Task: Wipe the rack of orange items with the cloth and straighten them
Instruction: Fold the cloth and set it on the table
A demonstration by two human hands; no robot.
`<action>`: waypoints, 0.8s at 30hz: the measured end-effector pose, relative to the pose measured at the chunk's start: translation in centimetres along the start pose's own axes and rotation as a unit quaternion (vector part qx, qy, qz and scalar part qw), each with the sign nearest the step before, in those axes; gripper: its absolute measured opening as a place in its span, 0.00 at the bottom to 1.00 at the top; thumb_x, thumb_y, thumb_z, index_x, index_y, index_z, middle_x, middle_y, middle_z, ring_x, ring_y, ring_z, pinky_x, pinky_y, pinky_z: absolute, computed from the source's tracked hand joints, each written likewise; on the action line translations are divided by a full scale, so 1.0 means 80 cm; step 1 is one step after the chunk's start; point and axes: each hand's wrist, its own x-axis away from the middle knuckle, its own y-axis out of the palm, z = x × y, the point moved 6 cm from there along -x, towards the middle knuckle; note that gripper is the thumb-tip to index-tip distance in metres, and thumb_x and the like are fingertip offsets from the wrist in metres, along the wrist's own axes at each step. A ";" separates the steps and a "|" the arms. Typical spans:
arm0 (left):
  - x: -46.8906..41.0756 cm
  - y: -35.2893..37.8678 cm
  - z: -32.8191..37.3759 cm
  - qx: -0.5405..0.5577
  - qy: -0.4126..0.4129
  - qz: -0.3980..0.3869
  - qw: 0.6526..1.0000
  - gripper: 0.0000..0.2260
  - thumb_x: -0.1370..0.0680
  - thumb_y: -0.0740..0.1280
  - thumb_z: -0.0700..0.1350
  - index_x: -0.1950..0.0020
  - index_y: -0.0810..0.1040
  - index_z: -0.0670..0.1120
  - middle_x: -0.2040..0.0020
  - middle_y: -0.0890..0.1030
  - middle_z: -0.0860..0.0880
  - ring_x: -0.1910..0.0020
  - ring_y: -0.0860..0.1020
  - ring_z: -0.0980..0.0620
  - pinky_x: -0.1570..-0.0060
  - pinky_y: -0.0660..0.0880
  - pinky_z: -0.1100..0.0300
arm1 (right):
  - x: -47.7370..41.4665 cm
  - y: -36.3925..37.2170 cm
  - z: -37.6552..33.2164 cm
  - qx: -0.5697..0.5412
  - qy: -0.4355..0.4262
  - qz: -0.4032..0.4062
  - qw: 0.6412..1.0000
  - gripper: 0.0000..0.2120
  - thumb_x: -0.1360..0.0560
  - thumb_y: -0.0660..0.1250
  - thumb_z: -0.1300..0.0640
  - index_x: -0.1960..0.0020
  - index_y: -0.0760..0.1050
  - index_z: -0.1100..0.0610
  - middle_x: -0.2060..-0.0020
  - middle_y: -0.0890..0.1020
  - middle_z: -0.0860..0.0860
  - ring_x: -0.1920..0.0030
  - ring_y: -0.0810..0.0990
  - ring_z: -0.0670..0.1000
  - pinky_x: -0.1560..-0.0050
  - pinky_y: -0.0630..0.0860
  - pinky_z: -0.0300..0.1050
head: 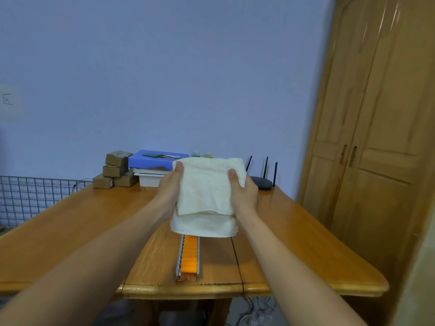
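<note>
Folded cloth [207, 191] held up between both hands, over the far part of the rack [180, 257]. Your left hand [170, 188] pinches the cloth's left edge and your right hand [243, 192] its right edge. Each thumb presses on the near face, and the other fingers are hidden behind. This two-sided grip keeps the fold flat, probably to present a broad face for wiping.

The rack lies on the wooden surface [70, 231], running lengthwise away from you, its near end just short of the front edge. The orange items [189, 255] sit packed in a row between its pale rails.

The cloth hides the rack's far end; whether its lower hem touches the rack cannot be told. Wiping appears not yet begun. Cardboard boxes [115, 169] and a router [262, 182] stand well apart at the back.
</note>
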 end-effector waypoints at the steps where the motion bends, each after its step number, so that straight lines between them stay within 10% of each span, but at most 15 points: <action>1: 0.001 0.000 0.001 -0.003 0.001 -0.001 1.000 0.25 0.19 0.57 0.67 0.35 0.78 0.50 0.43 0.84 0.48 0.44 0.82 0.44 0.38 0.77 0.43 | 0.001 0.000 0.000 0.000 0.000 0.001 1.000 0.15 0.22 0.68 0.41 0.52 0.81 0.53 0.58 0.85 0.47 0.57 0.84 0.45 0.58 0.79 0.40; 12: 0.001 0.006 -0.001 0.012 -0.008 -0.013 1.000 0.22 0.18 0.55 0.65 0.42 0.78 0.52 0.49 0.85 0.49 0.49 0.83 0.47 0.52 0.78 0.51 | -0.005 -0.003 0.006 -0.008 0.022 0.014 1.000 0.18 0.23 0.69 0.41 0.54 0.80 0.56 0.59 0.85 0.49 0.57 0.84 0.48 0.57 0.79 0.44; 24: -0.024 0.047 -0.046 -0.035 0.010 -0.046 0.998 0.16 0.18 0.67 0.57 0.45 0.83 0.45 0.49 0.87 0.46 0.47 0.85 0.44 0.41 0.80 0.44 | -0.034 -0.058 0.046 0.056 0.069 0.052 0.995 0.21 0.24 0.68 0.39 0.54 0.79 0.59 0.59 0.83 0.53 0.60 0.80 0.50 0.59 0.75 0.46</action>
